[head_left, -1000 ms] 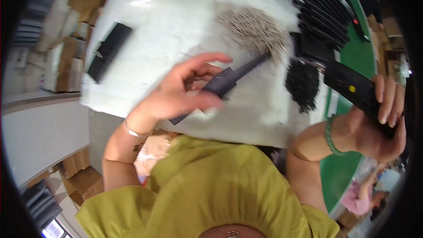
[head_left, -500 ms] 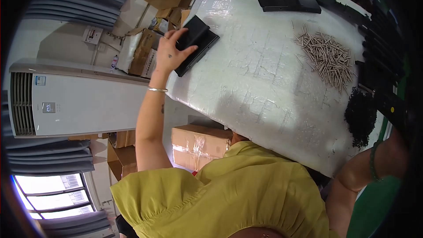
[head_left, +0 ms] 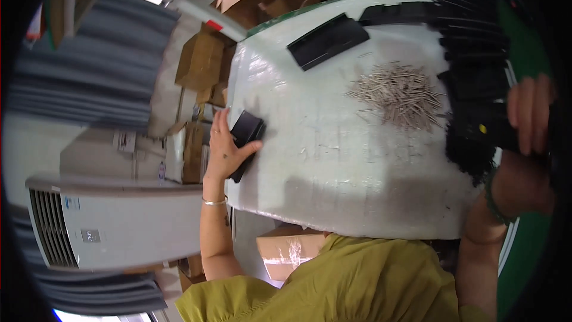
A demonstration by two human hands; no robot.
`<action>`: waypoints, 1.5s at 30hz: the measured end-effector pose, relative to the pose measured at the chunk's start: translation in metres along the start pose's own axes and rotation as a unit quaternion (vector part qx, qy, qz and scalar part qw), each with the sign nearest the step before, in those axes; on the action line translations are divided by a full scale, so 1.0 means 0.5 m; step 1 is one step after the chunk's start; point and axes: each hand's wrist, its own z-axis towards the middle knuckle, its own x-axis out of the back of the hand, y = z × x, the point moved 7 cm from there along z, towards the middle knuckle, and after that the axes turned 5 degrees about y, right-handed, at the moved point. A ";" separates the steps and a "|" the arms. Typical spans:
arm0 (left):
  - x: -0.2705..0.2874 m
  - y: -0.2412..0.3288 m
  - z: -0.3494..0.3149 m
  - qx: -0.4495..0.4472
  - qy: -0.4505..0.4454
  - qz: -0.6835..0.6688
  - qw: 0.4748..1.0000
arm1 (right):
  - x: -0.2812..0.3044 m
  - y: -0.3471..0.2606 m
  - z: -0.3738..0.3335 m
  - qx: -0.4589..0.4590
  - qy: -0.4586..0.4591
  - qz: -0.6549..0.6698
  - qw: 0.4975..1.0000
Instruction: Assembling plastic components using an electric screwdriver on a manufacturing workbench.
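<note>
Left grip (head_left: 222, 152) is spread wide, its thumb and fingers apart over the black pieces (head_left: 247, 126), which lie at the left edge of the surface (head_left: 322, 167) and look stacked one on the other. I cannot tell how hard it presses on them. One second ago this same grip held a black piece close to the metal pins (head_left: 398, 96), while a similar piece lay alone by the left edge; now the grip is out at that edge, so I judge that the held piece is put aside there with the other. Right grip (head_left: 530, 118) is, as before, closed around a black tool (head_left: 497, 133) with a yellow mark, at the right edge. Just below it are small black bits (head_left: 469, 158), and near the far edge lies a black tray (head_left: 329, 42)
</note>
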 end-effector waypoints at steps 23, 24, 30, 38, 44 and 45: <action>-0.039 0.239 0.353 -0.018 0.080 -0.475 0.876 | 0.024 -0.080 -0.007 -0.072 0.239 -0.107 0.963; -0.016 0.257 0.313 -0.012 0.080 -0.568 0.819 | 0.039 -0.087 -0.013 -0.075 0.240 -0.108 0.962; -0.067 0.358 0.030 -0.033 -0.070 -0.707 0.703 | 0.088 -0.055 -0.017 -0.179 0.112 -0.061 0.976; -0.126 0.393 -0.140 0.101 -0.033 -0.735 0.669 | 0.009 -0.040 -0.079 -0.183 0.336 -0.208 0.900; -0.109 0.334 -0.162 -0.031 -0.048 -0.499 0.865 | 0.041 -0.040 -0.165 -0.227 0.202 -0.248 0.920; -0.107 0.338 -0.164 0.022 -0.061 -0.523 0.850 | 0.041 -0.044 -0.178 -0.230 0.198 -0.257 0.918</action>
